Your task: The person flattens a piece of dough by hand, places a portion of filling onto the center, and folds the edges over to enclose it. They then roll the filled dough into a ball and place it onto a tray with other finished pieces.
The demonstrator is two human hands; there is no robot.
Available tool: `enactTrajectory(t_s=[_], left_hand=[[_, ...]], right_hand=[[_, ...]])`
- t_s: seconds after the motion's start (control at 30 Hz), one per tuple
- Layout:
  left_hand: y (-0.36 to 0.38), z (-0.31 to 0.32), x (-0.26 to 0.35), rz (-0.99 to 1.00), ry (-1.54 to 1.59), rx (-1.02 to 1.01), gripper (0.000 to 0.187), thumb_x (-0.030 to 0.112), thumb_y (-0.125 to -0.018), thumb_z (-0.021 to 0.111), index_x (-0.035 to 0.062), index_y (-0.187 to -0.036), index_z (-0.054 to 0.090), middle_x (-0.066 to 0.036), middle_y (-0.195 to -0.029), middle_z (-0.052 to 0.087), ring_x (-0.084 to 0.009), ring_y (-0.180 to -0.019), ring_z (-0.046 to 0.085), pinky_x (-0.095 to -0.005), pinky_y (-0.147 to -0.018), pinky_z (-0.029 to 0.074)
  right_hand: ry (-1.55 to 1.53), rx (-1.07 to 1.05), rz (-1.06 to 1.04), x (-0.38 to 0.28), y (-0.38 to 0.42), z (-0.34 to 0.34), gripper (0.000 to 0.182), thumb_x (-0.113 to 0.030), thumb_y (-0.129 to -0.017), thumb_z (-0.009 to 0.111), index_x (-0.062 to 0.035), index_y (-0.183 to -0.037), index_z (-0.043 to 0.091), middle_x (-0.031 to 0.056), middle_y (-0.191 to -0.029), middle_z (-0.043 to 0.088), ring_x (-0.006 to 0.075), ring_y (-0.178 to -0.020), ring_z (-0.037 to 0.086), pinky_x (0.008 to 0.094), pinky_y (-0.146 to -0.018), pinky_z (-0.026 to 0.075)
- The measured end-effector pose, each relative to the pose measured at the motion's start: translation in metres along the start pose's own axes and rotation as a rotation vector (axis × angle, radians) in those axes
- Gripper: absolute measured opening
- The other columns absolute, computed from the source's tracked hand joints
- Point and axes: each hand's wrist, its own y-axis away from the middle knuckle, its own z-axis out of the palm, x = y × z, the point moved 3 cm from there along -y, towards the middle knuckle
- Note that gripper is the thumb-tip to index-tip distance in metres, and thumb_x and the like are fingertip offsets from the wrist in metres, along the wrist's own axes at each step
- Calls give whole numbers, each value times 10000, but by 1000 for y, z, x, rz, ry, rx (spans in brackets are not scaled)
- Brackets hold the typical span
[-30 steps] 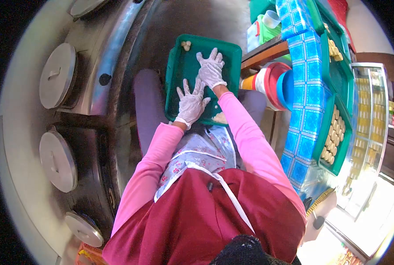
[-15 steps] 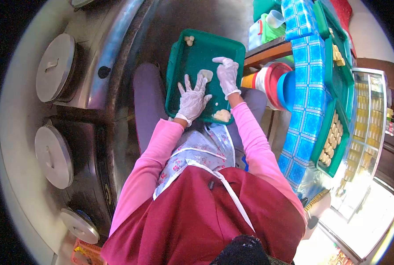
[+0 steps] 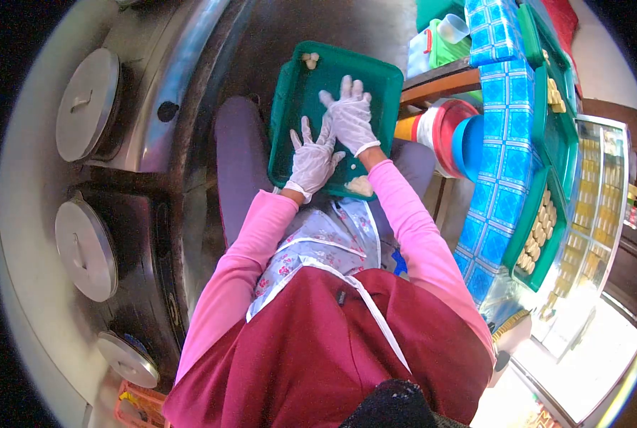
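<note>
A green tray (image 3: 290,93) rests across my lap. Inside it, my gloved left hand (image 3: 313,162) lies with its fingers spread. My gloved right hand (image 3: 351,118) is flat and spread just above and to the right of it, over the spot where a piece of dough was visible before; that piece is now hidden. A few small dough balls (image 3: 310,60) sit in the tray's far left corner. A larger lump of dough (image 3: 360,186) lies near the close edge, with a tiny bit of dough (image 3: 353,167) beside it.
On the right, a blue checked cloth (image 3: 504,135) runs beside green trays, one with many dough pieces (image 3: 537,232). Red and blue round containers (image 3: 468,146) stand below it. Lidded pots (image 3: 86,250) line the left. A glass case (image 3: 582,214) is at the far right.
My right hand has moved left from the tray's right side and opened flat, covering the flattened dough. My left hand stays nearly in place.
</note>
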Motion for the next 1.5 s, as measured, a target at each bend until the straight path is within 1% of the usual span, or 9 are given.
enactTrajectory(t_s=[0.13, 0.27, 0.33, 0.43, 0.67, 0.97, 1.3, 1.4, 1.5], left_hand=[[0, -3, 1, 10, 56, 101, 706, 371, -945, 624, 48, -1532, 400, -134, -1641, 307, -574, -1479, 156, -786, -1105, 156], [0, 0, 1, 7, 62, 97, 691, 344, -950, 620, 46, -1532, 399, -142, -1625, 338, -577, -1474, 170, -784, -1106, 155], [0, -1, 3, 7, 58, 77, 688, 338, -949, 621, 47, -1532, 401, -144, -1621, 347, -577, -1473, 174, -783, -1106, 156], [0, -3, -1, 4, 32, 33, 687, 332, -945, 624, 54, -1532, 403, -143, -1622, 345, -577, -1473, 174, -782, -1106, 159], [0, -5, 2, 7, 50, 93, 677, 312, -940, 631, 58, -1528, 411, -129, -1631, 332, -567, -1479, 169, -769, -1114, 164], [0, -5, -1, -10, 43, 55, 699, 338, -954, 623, 87, -1554, 368, -109, -1651, 296, -567, -1479, 167, -771, -1111, 176], [0, -7, -2, -18, 73, 15, 704, 287, -914, 652, 98, -1540, 393, -139, -1615, 355, -563, -1479, 174, -758, -1122, 180], [5, -18, -5, -2, 6, 21, 596, 124, -843, 647, 75, -1427, 539, -171, -1488, 511, -489, -1424, 368, -645, -1139, 310], [23, -37, -22, -23, 450, 262, 524, -31, -764, 604, 65, -1276, 658, -172, -1327, 635, -395, -1284, 561, -490, -1087, 448]], right_hand=[[-481, -6, 336, 48, -2, 7, 514, -313, -795, 742, -246, -1300, 679, 304, -1417, 484, 483, -1265, 447, 554, -1026, 388], [-299, 119, 176, 36, 7, -25, 510, -103, -816, 601, -308, -1269, 716, 308, -1386, 508, 452, -1263, 461, 505, -1051, 382], [-115, 2, -24, 9, 5, -27, 493, -286, -899, 622, -318, -1390, 614, 328, -1496, 399, 506, -1337, 411, 558, -1049, 378], [37, -31, -221, -10, -3, -5, 595, -260, -880, 645, -302, -1463, 537, 332, -1548, 341, 526, -1372, 395, 568, -1050, 370], [-72, -164, -3, 14, -27, -15, 662, -299, -810, 744, -252, -1443, 554, 367, -1538, 338, 544, -1417, 324, 624, -1076, 346], [-435, 212, 316, 32, -42, 36, 396, -143, -722, 652, -139, -1093, 790, 156, -896, 673, 339, -916, 571, 420, -842, 436], [-99, -27, 143, -11, -52, 14, 552, -176, -772, 656, -158, -1323, 638, 147, -1031, 652, 329, -995, 556, 460, -793, 453], [-38, -159, 36, -27, -47, 2, 605, -186, -791, 645, -168, -1390, 563, 145, -1077, 639, 326, -1019, 544, 468, -774, 451], [-74, -173, 7, -31, -33, -3, 574, -174, -808, 627, -179, -1380, 579, 145, -1056, 635, 318, -1009, 544, 456, -757, 438]])
